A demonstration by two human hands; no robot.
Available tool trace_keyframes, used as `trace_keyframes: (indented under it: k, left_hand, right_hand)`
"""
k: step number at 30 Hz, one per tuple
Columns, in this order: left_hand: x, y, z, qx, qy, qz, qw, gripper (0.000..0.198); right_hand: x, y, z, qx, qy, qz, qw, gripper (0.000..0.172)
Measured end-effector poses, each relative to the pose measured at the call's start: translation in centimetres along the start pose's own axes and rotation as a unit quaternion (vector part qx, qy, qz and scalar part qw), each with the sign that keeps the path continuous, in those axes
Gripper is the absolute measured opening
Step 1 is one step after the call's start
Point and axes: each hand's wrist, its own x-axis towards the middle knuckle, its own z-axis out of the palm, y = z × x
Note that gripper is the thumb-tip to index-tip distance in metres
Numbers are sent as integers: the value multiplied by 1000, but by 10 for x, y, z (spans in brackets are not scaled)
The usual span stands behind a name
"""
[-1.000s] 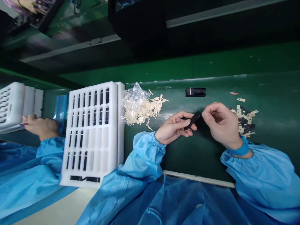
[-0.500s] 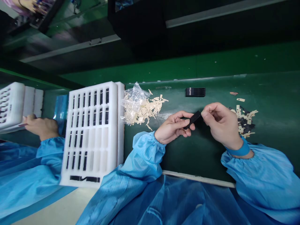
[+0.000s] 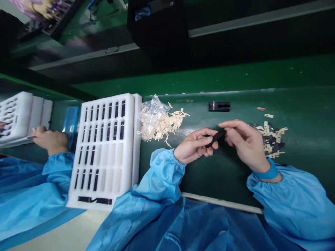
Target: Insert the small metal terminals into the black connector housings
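Over the green bench (image 3: 209, 174), left fingers (image 3: 206, 132) pinch a black strip (image 3: 216, 136); right fingers (image 3: 230, 124) apparently grip its tip.

Own hands: two, the left hand (image 3: 195, 148) and the right hand (image 3: 244, 143).
Held piece: one black strip (image 3: 215, 137), pinched by both hands.
Other hands: one, the co-worker's hand (image 3: 51, 141), at 9 o'clock of the strip, far out.
Foam trays: two, the near tray (image 3: 115, 164) and the far tray (image 3: 18, 111), both at 9 o'clock.
Near tray's slots: twenty-eight, four rows of seven; twenty-one filled, seven bare.
Strip stacks: one, the stack of black strips (image 3: 219, 106), at 12 o'clock; too fine to count.
Bags: one, the plastic bag (image 3: 153, 113), at 10 o'clock.
Tab piles: two, the beige pile (image 3: 171, 120) at 10 o'clock, the mixed pile (image 3: 272, 139) at 3 o'clock.
Stray pieces: two loose tabs (image 3: 268, 115), at 2 o'clock.
Wristbands: one, the blue wristband (image 3: 264, 172).
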Motion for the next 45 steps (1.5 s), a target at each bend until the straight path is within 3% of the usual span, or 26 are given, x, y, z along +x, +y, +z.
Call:
trace_keyframes:
  k: [5,12,16,19,23,26,32,36,40,45]
  left_hand:
    - [2,-2,-1,16,-13,-6,1000,34]
    - [2,-3,-5,29,-30,-14,999,36]
    - [1,-3,-7,49,-31,-21,998,37]
    - [1,-2,-5,57,-22,-30,998,39]
    - [0,-1,-4,55,-10,-25,998,40]
    - [0,-1,-4,49,-14,-14,999,38]
    - [0,0,-1,70,-15,-7,997,43]
    - [1,-1,3,106,19,52,993,45]
    - [4,-6,5,148,58,113,981,48]
    - [7,-16,3,191,84,175,962,46]
  right_hand:
    - [-7,0,10,45,-6,10,999,18]
    - [-8,1,17,256,-26,136,957,26]
    - [-4,-4,16,274,-46,198,940,33]
    - [-2,-5,14,266,-55,205,940,37]
    - [-3,0,13,241,-61,155,956,39]
    - [-7,6,12,210,-71,102,970,31]
    - [-7,11,11,175,-56,95,978,37]
    - [-4,7,5,23,-35,11,999,34]
    - [-2,5,3,-159,15,-88,983,24]
    - [-1,8,2,-217,-5,-122,968,29]
